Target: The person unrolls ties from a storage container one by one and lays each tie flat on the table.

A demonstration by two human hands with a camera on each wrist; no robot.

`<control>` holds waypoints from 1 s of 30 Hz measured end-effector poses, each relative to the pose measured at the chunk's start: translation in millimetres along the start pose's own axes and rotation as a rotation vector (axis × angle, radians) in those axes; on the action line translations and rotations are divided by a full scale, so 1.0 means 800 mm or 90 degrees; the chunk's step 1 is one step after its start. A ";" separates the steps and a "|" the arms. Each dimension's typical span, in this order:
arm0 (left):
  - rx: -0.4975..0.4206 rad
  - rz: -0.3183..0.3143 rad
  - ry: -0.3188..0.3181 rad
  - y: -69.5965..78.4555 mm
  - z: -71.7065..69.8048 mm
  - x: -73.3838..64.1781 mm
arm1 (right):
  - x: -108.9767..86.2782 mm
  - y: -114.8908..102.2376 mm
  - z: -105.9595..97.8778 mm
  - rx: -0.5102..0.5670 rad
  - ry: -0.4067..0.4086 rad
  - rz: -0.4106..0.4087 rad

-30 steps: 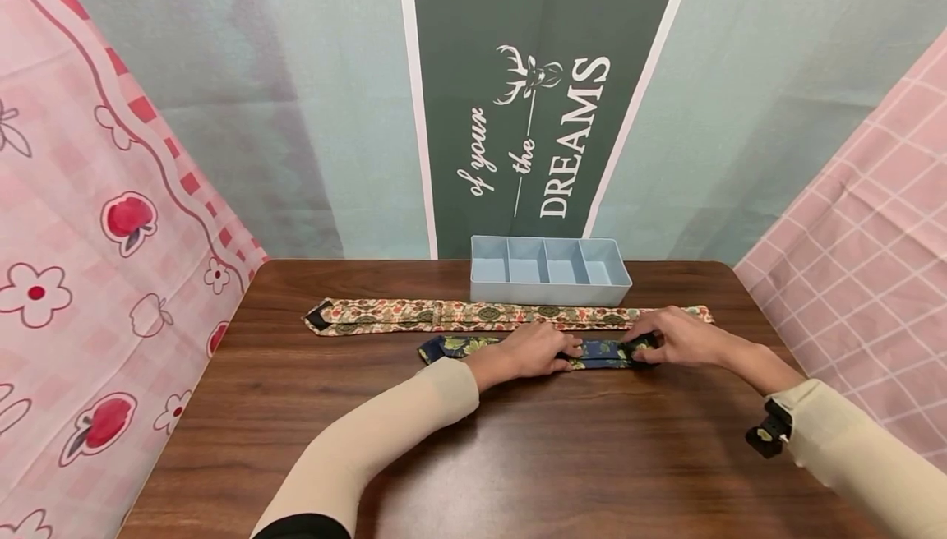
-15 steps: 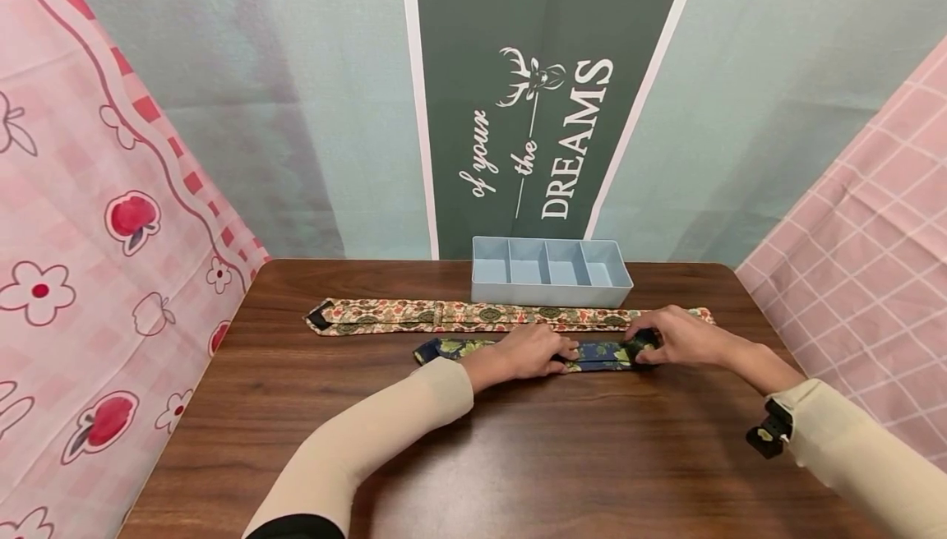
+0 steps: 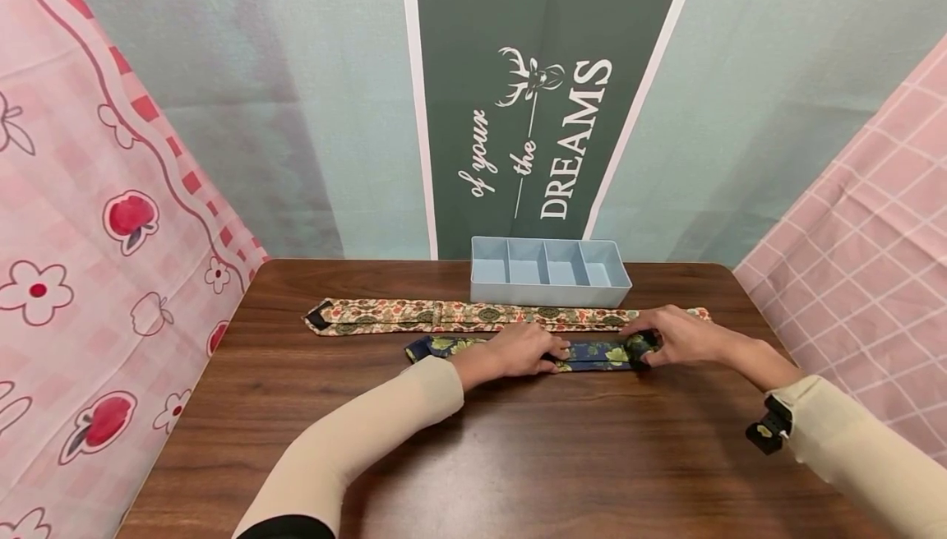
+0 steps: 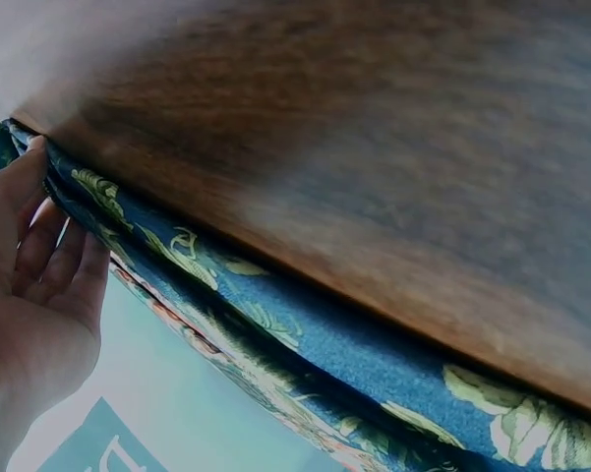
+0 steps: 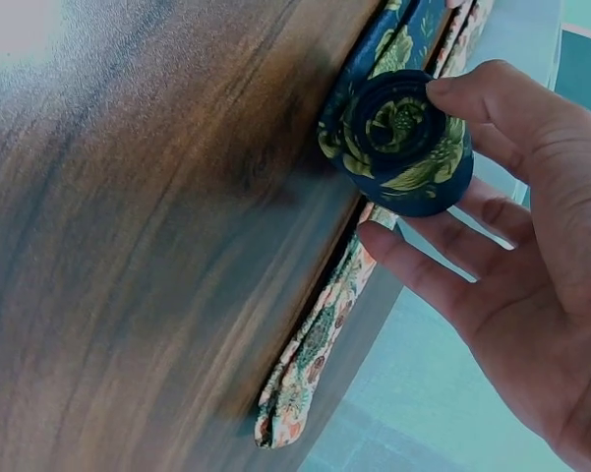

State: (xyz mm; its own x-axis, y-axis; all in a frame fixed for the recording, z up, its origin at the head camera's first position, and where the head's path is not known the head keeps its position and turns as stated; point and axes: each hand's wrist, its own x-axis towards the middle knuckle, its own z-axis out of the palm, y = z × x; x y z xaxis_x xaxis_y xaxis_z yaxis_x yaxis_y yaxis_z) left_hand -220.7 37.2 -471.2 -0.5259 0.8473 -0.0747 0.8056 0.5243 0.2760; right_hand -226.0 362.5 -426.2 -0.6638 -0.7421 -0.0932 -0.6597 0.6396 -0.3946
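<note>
A navy necktie with yellow-green flowers [image 3: 592, 354] lies lengthwise on the table, its right end wound into a roll [image 5: 398, 133]. My right hand [image 3: 682, 335] grips this roll, thumb on the near side and fingers round the far side, as the right wrist view shows. Farther left, my left hand [image 3: 521, 350] pinches the flat length of the necktie between thumb and fingers, covering part of it. The pointed left end of the necktie shows beyond my left wrist. Just behind lies a cream, red and green patterned necktie [image 3: 399, 315], stretched out flat; my right hand hides a bit of it.
A light blue box with several compartments [image 3: 551, 292] stands behind the patterned necktie, near the back edge of the brown wooden table [image 3: 562, 457]. Fabric hangings enclose the table: pink on the left [image 3: 89, 342] and right [image 3: 873, 276], grey-green at the back.
The navy necktie has slid slightly left, and my left hand has shifted left with it. My right hand stays in nearly the same place at the roll. The patterned necktie and box have not moved.
</note>
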 end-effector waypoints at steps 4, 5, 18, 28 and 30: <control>-0.005 -0.005 -0.006 -0.002 -0.003 -0.003 | -0.001 0.002 -0.004 0.002 0.002 -0.030; -0.008 -0.007 -0.006 -0.003 -0.004 -0.004 | -0.001 0.003 -0.005 0.005 0.001 -0.033; -0.009 -0.008 -0.005 -0.011 -0.008 -0.015 | -0.003 0.005 -0.005 0.005 0.021 -0.030; -0.011 0.000 -0.009 -0.017 -0.009 -0.026 | -0.009 0.007 -0.003 -0.026 0.013 -0.025; -0.014 0.004 -0.008 -0.019 -0.009 -0.027 | -0.011 0.008 -0.002 -0.024 0.011 -0.029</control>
State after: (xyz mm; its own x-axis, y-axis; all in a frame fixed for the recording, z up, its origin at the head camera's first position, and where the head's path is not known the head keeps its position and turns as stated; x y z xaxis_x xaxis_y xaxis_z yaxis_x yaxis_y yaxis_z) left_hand -223.2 10.1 -466.9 -0.5176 0.8513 -0.0856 0.8024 0.5177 0.2968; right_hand -225.3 373.4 -426.4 -0.6389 -0.7670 -0.0594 -0.7019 0.6128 -0.3631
